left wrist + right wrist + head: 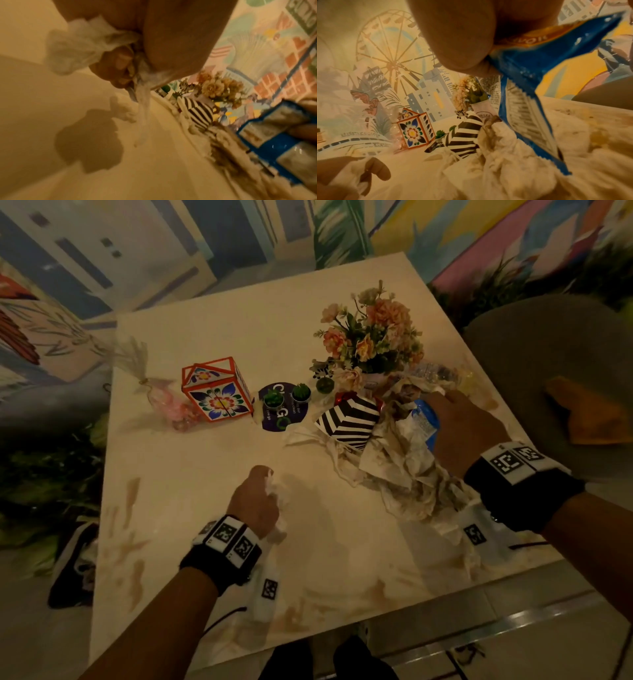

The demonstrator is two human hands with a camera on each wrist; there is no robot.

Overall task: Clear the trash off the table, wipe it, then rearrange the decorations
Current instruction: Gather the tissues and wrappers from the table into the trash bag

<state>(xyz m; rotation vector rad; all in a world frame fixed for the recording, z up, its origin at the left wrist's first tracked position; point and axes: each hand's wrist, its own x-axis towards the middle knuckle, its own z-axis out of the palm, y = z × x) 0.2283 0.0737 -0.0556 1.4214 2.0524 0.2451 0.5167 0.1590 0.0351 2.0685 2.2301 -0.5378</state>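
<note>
My left hand [255, 501] grips a crumpled white tissue [77, 44] above the near middle of the cream table [212, 296]. My right hand [462, 429] pinches a blue snack wrapper [530, 75] over a heap of soiled, crumpled paper napkins [404, 477] at the right side. A black-and-white striped box [349, 421] lies against that heap. Behind it stand a flower bouquet in a white pot [370, 333], small green cactus candles [301, 392] on a dark round sticker [270, 419], and a floral orange-edged box [215, 392]. A clear plastic bottle [431, 371] lies by the bouquet.
A pink candy pouch in clear wrap [164, 402] lies left of the floral box. A grey chair [555, 364] with an orange cushion [589, 416] stands right of the table. Brown smears [133, 577] mark the tabletop's near left. Dark shoes [72, 563] sit on the floor.
</note>
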